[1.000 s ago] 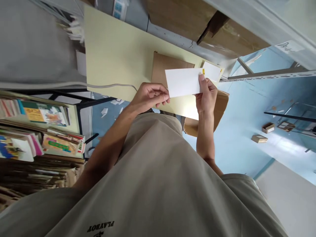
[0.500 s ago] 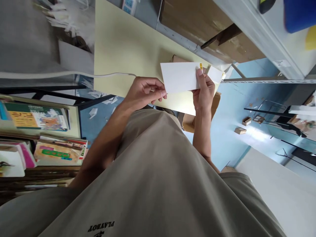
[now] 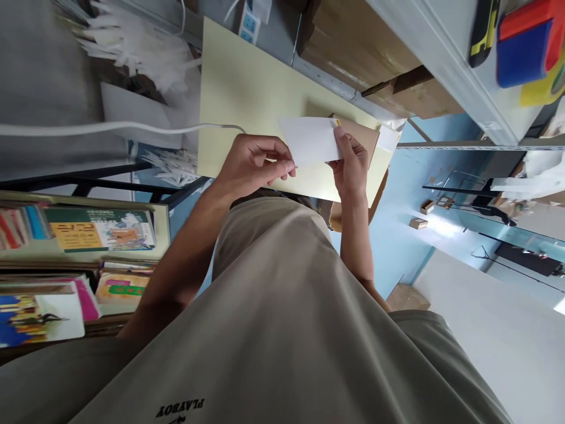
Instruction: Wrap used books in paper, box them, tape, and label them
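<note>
A plain white card or sheet is held up over the pale yellow tabletop, tilted, with a small yellow mark at its upper right corner. My right hand grips its right end, thumb on top and fingers beneath. At the card's lower left corner, my left hand has thumb and fingertips pinched together. A tiny reddish speck shows at those fingertips; whether they pinch the corner or a small scrap, I cannot tell. Behind the card, a brown cardboard piece lies on the table, with another white card beside it.
A white cable runs in from the left to behind my left hand. Large cardboard boxes stand behind the table. On the shelf at upper right are a cutter knife and a blue-and-red tape dispenser. Books fill a rack at left.
My right hand has moved left with the white card, which now tilts more. The left hand keeps its pinch at the corner. The camera view has shifted, showing more of the shelf tools.
</note>
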The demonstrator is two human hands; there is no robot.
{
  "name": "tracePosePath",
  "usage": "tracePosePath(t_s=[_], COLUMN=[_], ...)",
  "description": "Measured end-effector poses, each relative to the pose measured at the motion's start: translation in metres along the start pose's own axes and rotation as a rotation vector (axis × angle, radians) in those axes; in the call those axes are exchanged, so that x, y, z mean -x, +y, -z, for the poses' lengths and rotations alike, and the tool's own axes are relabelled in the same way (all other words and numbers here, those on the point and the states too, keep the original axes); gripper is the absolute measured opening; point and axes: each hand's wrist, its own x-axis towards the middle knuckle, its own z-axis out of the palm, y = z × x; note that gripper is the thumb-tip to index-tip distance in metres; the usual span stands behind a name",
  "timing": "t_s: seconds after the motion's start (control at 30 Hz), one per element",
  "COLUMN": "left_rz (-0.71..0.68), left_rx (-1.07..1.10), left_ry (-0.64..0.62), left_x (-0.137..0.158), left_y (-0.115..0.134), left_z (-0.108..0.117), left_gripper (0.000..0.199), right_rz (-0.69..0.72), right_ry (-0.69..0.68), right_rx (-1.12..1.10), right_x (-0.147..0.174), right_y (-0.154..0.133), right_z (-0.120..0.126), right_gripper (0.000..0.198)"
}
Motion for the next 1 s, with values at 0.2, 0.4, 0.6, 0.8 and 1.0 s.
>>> tracePosePath(t_s=[0.2, 0.4, 0.6, 0.8, 1.0], left_rz=[-0.062, -0.146, -0.14, -0.011, 0.338], left_rx=[-0.01, -0.121, -0.172, -0.326, -0.534], left_ry=[0.066, 0.066, 0.059, 0.207, 0.464], left_x=[0.003, 0.005, 0.011, -0.01, -0.052], left_y=[-0.002, -0.006, -0.004, -0.042, -0.113], left_z=[0.024, 0.042, 0.054, 0.055, 0.084], left_gripper=[0.022, 0.014, 0.008, 0.012, 0.028], right_rz=[0.152, 0.324, 0.38, 0.354, 0.38], right_ry=[0.042, -0.177, -0.22, -0.24, -0.124], right_rx=[0.285, 0.467, 0.553, 0.562, 0.462], right_x=[0.013, 0.055, 0.054, 0.051, 0.067], right_y=[-0.01, -0.048, -0.051, -0.04, -0.046], right_z=[-0.035, -0.068, -0.084, -0.09, -0.087], right_gripper=[0.059, 0.034, 0.032, 0.029, 0.029])
